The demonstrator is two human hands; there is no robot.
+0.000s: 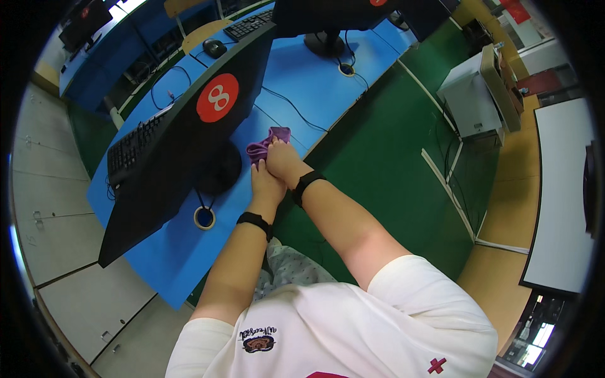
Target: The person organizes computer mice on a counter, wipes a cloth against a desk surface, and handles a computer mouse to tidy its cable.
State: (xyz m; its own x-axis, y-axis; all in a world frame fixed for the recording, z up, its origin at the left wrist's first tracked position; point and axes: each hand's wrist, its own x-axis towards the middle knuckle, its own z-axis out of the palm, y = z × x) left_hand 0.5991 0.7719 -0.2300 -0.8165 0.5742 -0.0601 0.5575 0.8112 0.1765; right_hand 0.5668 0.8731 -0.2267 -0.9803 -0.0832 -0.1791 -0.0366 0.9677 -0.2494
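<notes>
A folded purple cloth (257, 150) is bunched above the near edge of the blue desk (184, 257). My right hand (282, 160) grips it from the right, fingers pressed into its folds. Close beside and partly under that hand, my left hand (265, 182) has its fingertips at the cloth's lower edge; its palm side is hidden, so its hold is unclear. Each wrist wears a black band. Just left of my hands stands a black monitor (175, 156) seen from behind, with a red round numbered sticker (217, 98) and a dark round base (220, 170).
Cables pass through a ringed desk hole (204, 218). A keyboard (134, 141) lies behind the monitor. Farther along are a second monitor (326, 16), a mouse (214, 48) and a loose cable (295, 108). Right of the desk, white floor trunking (446, 193) crosses the green floor near a grey cabinet (472, 99).
</notes>
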